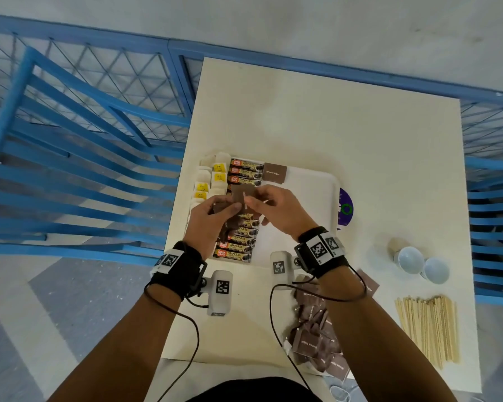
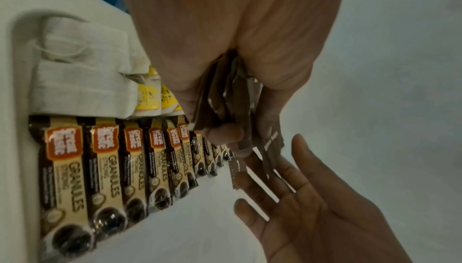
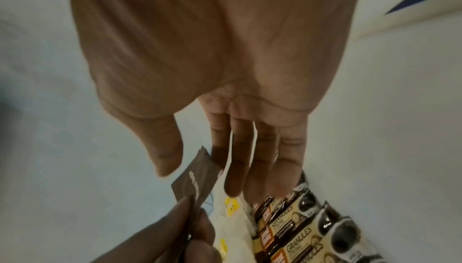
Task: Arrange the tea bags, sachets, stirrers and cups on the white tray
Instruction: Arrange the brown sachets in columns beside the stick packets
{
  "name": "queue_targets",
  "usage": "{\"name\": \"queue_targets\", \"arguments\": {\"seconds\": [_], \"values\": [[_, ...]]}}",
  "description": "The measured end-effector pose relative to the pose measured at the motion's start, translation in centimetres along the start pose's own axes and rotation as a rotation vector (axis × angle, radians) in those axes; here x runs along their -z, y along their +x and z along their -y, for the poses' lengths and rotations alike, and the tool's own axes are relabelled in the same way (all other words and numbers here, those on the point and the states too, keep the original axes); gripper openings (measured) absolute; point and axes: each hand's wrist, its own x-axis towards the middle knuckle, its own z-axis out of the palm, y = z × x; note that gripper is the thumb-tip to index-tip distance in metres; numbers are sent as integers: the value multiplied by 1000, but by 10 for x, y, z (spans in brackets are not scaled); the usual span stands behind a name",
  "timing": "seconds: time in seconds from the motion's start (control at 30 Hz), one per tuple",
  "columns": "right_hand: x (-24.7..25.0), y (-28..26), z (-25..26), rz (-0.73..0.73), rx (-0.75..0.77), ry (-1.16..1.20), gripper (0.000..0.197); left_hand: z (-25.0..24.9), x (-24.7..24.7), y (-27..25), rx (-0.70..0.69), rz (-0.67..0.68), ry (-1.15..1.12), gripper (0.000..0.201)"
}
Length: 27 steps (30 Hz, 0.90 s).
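On the white tray (image 1: 302,198), tea bags (image 1: 212,181) fill the left column, beside a row of coffee granule sachets (image 1: 244,172). One brown sugar sachet (image 1: 274,172) lies at the row's far end. My left hand (image 1: 215,213) grips a bundle of brown sugar sachets (image 2: 232,105) above the coffee row. My right hand (image 1: 256,203) reaches in from the right with straight fingers (image 3: 235,168) touching one sachet (image 3: 195,178) of the bundle. Its thumb stands just off that sachet. The cups (image 1: 410,259) and the stirrers (image 1: 430,329) lie on the table at the right.
A heap of brown sugar sachets (image 1: 314,338) lies near the table's front edge, under my right forearm. A purple disc (image 1: 346,208) shows past the tray's right rim. Blue chairs (image 1: 70,169) stand at the left and right of the table.
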Motion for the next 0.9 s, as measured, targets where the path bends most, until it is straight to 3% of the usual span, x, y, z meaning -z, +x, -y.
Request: {"name": "queue_targets", "arguments": {"seconds": [0.13, 0.27, 0.43, 0.5, 0.57, 0.63, 0.9], "values": [[6, 4, 1, -71, 68, -107, 17, 1, 0, 0, 9, 37, 33, 19], [-1, 5, -3, -118, 19, 48, 18, 4, -3, -1, -2, -7, 27, 24], [7, 10, -5, -98, 90, -224, 11, 6, -1, 1, -10, -7, 71, 17], [17, 19, -9, -187, 53, -172, 13, 6, 1, 1, 9, -21, 47, 17], [26, 32, -18, -373, -35, -81, 14, 8, 5, 2, 40, -42, 40, 18], [31, 43, -25, -490, -105, -135, 12, 11, 10, 2, 75, -54, 31, 17], [26, 65, -40, -517, -136, -347, 18, 16, 20, 4, 120, -21, -28, 15]]}}
